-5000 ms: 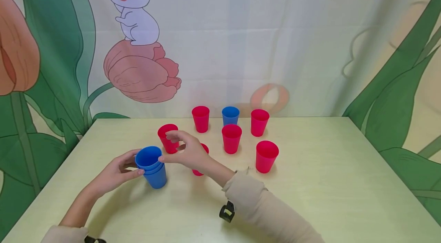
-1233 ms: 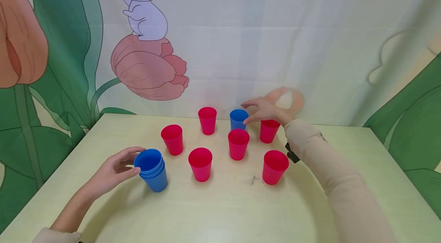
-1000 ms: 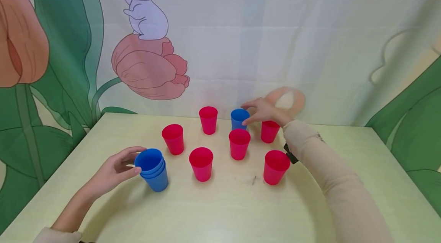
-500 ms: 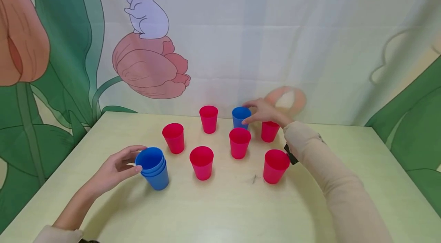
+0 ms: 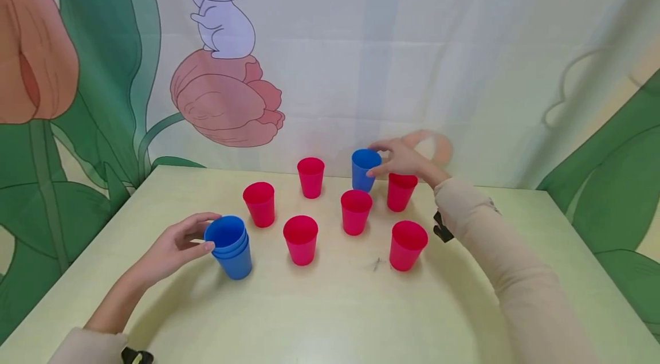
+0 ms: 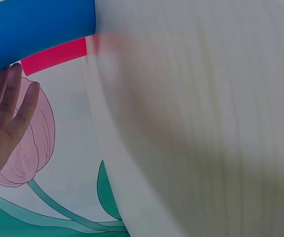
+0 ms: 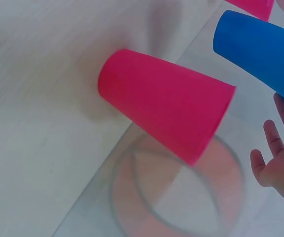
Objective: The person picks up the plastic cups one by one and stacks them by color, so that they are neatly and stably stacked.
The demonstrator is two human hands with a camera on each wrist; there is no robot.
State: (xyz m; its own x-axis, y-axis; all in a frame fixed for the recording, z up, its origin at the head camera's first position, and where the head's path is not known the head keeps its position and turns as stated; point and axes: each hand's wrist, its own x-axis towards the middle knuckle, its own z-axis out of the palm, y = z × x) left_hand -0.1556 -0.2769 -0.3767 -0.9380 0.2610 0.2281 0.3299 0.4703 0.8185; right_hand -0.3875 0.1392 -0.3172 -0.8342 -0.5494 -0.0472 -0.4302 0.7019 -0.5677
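At the left of the table, my left hand [image 5: 177, 243] holds a stack of blue cups [image 5: 237, 263] near the top, thumb on the near side and fingers behind. The left wrist view has that stack [image 6: 38, 29] across its upper left corner, with fingers of the left hand [image 6: 3, 118] against it. At the back, my right hand [image 5: 404, 159] grips a single blue cup [image 5: 362, 175] between thumb and fingers. In the right wrist view this blue cup [image 7: 260, 49] has its base off the table, the right hand [image 7: 282, 153] at its rim end.
Several red cups stand upright between the hands. One red cup [image 5: 401, 193] is just under the right hand, another red cup [image 5: 356, 214] in front of the blue one. A red cup [image 5: 301, 242] stands right of the stack. A printed curtain [image 5: 319, 54] hangs behind the table [image 5: 319, 312].
From beside the stack, my right hand has gone to the blue cup at the back and taken hold of it. In the last half second that cup has risen. The left hand stays on the stack.
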